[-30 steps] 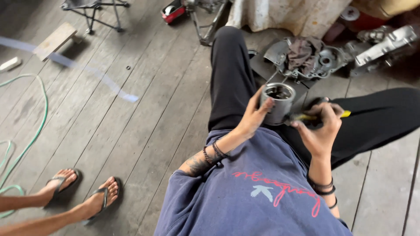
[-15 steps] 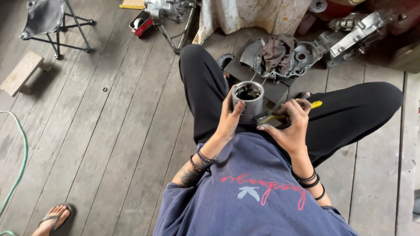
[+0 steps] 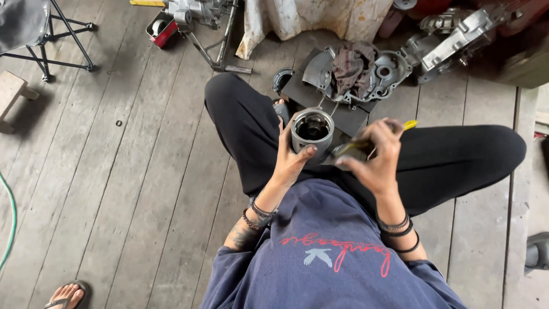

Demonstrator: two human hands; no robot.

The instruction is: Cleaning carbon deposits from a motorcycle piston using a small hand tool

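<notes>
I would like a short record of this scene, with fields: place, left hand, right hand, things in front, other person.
place: wooden plank floor, person sits cross-legged
left hand: left hand holds a metal piston, open end up
right hand: right hand holds a yellow-handled tool beside the piston
things in front: engine cover with a rag on it, on a dark mat
other person: a foot in a sandal at the lower left edge

The left hand [image 3: 290, 163] is gripping a hollow metal piston [image 3: 312, 130]; the right hand [image 3: 374, 157] is holding a yellow-handled tool [image 3: 366, 143] beside it.
</notes>
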